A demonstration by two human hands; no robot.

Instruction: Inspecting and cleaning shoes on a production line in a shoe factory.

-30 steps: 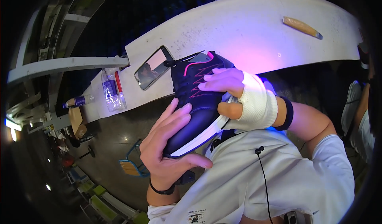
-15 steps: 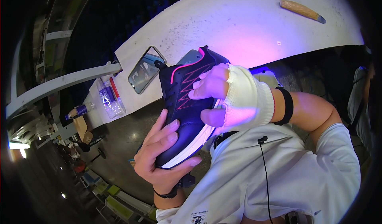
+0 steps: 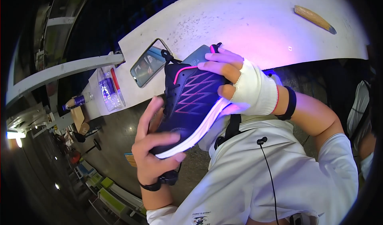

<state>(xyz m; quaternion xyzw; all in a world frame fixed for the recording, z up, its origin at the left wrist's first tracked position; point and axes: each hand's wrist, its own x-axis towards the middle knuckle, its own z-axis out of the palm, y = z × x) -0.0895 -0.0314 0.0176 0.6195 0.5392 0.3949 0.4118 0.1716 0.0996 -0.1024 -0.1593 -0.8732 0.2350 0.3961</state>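
A black sneaker (image 3: 195,101) with pink zigzag lines on its side and a white sole is held between my two hands, just off the table's near edge. My left hand (image 3: 153,145), bare with a black wristband, grips the toe; its thumb is at the sole and one finger is raised off the upper. My right hand (image 3: 235,79), in a white fingerless glove, closes round the heel and collar, fingers on the upper and thumb near the sole. A grey flat piece (image 3: 197,56) shows at the shoe's opening; I cannot tell whether it belongs to the shoe.
On the white table (image 3: 247,21) lie a smartphone (image 3: 151,63) just behind the shoe and a wooden-handled knife (image 3: 315,19) far right. Two plastic bottles, one large (image 3: 108,90) and one small (image 3: 77,101), are at the left by a white metal bar (image 3: 60,75).
My right hand has slid from the shoe's side to its heel. The sneaker has turned slightly, its heel moving right. On my left hand a finger has lifted from the upper.
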